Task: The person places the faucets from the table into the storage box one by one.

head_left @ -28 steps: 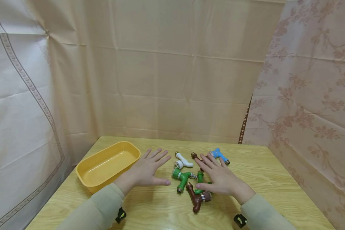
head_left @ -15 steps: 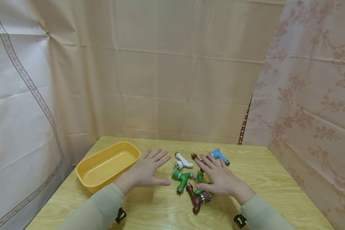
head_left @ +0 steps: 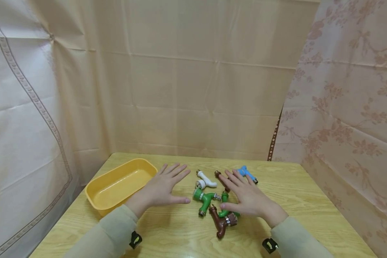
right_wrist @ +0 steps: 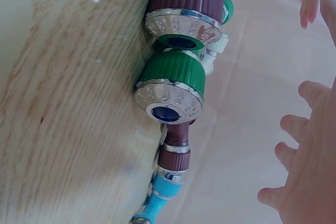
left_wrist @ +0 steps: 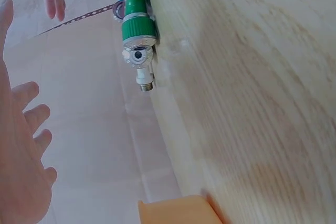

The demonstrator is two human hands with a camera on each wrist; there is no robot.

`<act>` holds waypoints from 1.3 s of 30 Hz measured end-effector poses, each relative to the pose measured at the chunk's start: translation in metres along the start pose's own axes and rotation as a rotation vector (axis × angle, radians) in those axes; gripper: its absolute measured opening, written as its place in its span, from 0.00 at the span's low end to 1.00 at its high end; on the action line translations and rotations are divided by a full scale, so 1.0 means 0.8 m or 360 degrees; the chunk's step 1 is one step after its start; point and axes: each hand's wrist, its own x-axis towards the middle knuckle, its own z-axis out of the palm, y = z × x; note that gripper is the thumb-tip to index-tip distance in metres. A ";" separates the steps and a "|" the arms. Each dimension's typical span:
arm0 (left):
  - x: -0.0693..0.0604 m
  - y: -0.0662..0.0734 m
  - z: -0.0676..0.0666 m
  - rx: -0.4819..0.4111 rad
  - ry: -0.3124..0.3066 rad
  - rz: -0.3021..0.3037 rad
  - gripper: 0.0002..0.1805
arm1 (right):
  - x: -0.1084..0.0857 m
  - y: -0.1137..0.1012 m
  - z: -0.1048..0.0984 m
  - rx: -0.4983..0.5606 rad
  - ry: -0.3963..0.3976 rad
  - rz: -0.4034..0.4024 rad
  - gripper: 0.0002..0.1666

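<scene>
My left hand, fingers spread and holding nothing, hovers over the table between the yellow tray and the taps. Palm down, my right hand hangs over the right part of the tap group, its fingers apart. A white tap lies at the back, with a green tap in front of it. The brown tap is nearest the front edge. Partly covered by my right hand are a second green tap, another brown tap and a blue tap.
The wooden table has a beige cloth hanging behind it. Patterned cloths hang at the left and right sides. Below each sleeve a small black object shows, one at the left and one at the right.
Both hands have shifted slightly and stay spread; my left moved a little up and left, my right slightly up. The taps and the tray have not moved.
</scene>
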 end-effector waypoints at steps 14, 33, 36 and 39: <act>-0.005 -0.006 -0.018 -0.0059 0.0080 -0.0049 0.56 | 0.003 -0.007 -0.020 0.0102 0.0104 -0.0030 0.56; -0.023 -0.015 -0.039 -0.0154 0.0296 -0.0102 0.53 | 0.005 -0.011 -0.016 0.0650 0.0201 -0.0011 0.49; -0.027 -0.017 -0.043 -0.0202 0.0324 -0.0148 0.52 | 0.007 -0.011 -0.013 0.0738 0.0224 -0.0035 0.47; -0.031 -0.020 -0.049 -0.0221 0.0341 -0.0200 0.52 | 0.010 -0.012 -0.011 0.0793 0.0259 -0.0073 0.46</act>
